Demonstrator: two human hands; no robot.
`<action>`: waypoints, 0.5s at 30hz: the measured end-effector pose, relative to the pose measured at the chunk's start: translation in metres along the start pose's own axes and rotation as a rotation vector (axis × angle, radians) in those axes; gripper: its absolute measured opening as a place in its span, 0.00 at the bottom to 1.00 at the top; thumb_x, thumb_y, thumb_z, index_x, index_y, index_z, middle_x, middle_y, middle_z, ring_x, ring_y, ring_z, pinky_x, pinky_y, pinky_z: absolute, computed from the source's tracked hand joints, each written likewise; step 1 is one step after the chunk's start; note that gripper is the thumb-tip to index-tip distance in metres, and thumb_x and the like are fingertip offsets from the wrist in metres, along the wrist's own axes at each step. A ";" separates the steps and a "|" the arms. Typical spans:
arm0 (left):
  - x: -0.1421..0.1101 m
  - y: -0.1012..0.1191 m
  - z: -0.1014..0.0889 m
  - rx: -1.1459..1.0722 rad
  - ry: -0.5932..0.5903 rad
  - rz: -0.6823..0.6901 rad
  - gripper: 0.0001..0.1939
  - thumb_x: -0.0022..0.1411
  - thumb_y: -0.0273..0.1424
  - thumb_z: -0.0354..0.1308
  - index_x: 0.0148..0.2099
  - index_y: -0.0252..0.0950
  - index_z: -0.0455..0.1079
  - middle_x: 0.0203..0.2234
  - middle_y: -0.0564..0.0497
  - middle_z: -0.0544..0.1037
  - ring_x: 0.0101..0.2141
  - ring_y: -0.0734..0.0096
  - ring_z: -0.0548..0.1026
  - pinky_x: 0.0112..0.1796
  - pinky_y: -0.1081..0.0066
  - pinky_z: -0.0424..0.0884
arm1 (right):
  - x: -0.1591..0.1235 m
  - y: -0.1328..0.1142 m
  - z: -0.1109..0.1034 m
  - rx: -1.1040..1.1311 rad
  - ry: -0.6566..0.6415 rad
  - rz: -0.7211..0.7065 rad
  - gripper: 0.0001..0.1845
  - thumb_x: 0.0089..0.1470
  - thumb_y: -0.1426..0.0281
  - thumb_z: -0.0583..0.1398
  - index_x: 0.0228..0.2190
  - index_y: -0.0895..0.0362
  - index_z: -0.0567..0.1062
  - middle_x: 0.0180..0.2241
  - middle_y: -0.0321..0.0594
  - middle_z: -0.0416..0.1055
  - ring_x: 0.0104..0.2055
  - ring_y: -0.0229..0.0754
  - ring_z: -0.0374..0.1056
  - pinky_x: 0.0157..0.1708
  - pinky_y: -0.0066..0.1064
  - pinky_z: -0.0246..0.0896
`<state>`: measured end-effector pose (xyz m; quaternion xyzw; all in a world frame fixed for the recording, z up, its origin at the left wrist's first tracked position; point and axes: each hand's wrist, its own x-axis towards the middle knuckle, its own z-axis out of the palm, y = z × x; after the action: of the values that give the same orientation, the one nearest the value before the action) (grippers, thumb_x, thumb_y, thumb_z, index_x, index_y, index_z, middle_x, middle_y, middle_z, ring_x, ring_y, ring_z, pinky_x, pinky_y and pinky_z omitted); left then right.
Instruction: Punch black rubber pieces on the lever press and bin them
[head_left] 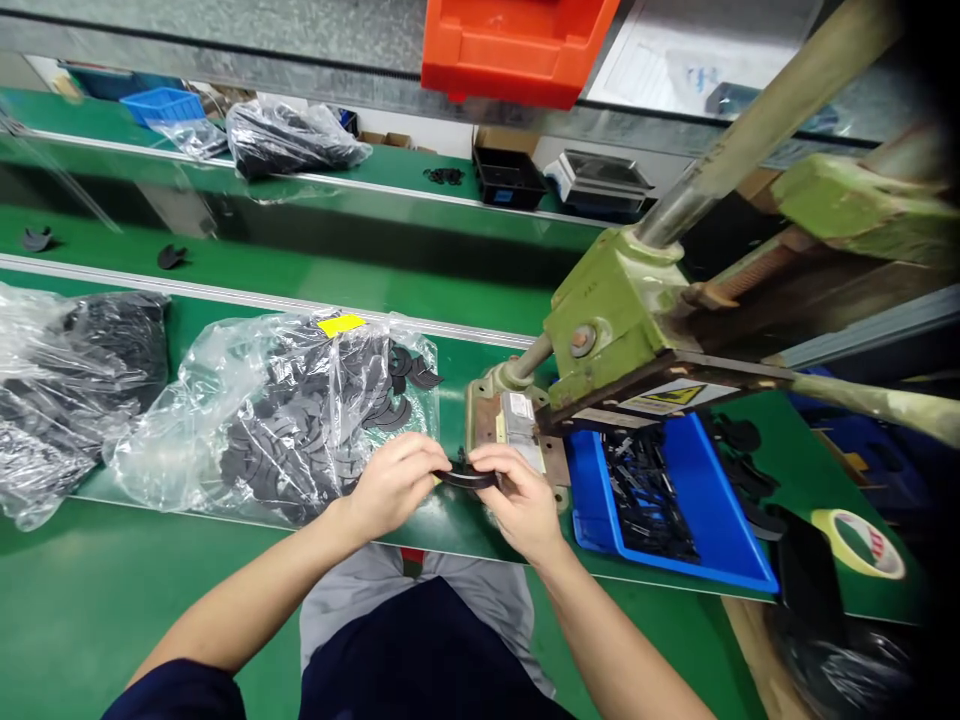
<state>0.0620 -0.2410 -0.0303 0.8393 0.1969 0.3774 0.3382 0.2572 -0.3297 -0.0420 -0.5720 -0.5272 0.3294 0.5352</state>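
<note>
Between my two hands is a black curved plastic part (466, 480), held level by its ends. My left hand (397, 483) pinches its left end, and my right hand (519, 497) pinches the right end with fingers over the top. The part is in front of the base of a green hand press (611, 315), whose metal fixture (517, 415) lies just beyond my right fingers. To the left, an open clear bag (300, 430) holds many similar flat black curved pieces. A blue bin (720, 510) of small black parts sits right of my right hand.
Another bag of black parts (67, 390) lies at far left. Tape (859, 543) rests at right beside black pieces (742, 455). An orange bin (517, 50) overhangs from the shelf. Two black pieces, one here (172, 257), lie on the green belt behind. The press lever (772, 120) slants upward.
</note>
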 end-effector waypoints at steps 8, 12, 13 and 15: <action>-0.001 -0.001 -0.004 0.062 -0.049 0.146 0.11 0.65 0.21 0.52 0.42 0.38 0.74 0.35 0.46 0.79 0.39 0.67 0.76 0.42 0.67 0.71 | 0.005 -0.006 -0.003 -0.072 -0.135 -0.117 0.12 0.53 0.70 0.65 0.41 0.48 0.80 0.45 0.43 0.77 0.48 0.46 0.73 0.50 0.44 0.68; -0.001 0.004 0.000 -0.033 -0.077 0.009 0.05 0.66 0.26 0.56 0.38 0.36 0.74 0.34 0.46 0.79 0.37 0.67 0.76 0.40 0.68 0.72 | 0.008 -0.008 -0.006 -0.034 -0.194 -0.075 0.08 0.53 0.65 0.66 0.37 0.49 0.81 0.41 0.42 0.79 0.44 0.46 0.74 0.47 0.43 0.70; -0.001 0.006 0.002 -0.059 -0.077 -0.046 0.05 0.65 0.27 0.57 0.37 0.36 0.74 0.34 0.46 0.79 0.36 0.67 0.76 0.40 0.68 0.72 | 0.008 -0.008 -0.006 -0.024 -0.195 -0.056 0.08 0.52 0.64 0.66 0.36 0.50 0.81 0.40 0.42 0.79 0.43 0.46 0.74 0.47 0.43 0.70; 0.000 0.008 0.004 -0.095 -0.073 -0.167 0.04 0.63 0.28 0.59 0.35 0.36 0.73 0.33 0.47 0.78 0.36 0.68 0.76 0.39 0.69 0.71 | 0.008 -0.007 -0.005 -0.002 -0.184 -0.008 0.08 0.51 0.63 0.67 0.36 0.51 0.81 0.40 0.43 0.79 0.44 0.46 0.74 0.47 0.42 0.70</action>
<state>0.0659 -0.2485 -0.0269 0.8162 0.2356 0.3262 0.4146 0.2620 -0.3240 -0.0325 -0.5376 -0.5768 0.3779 0.4853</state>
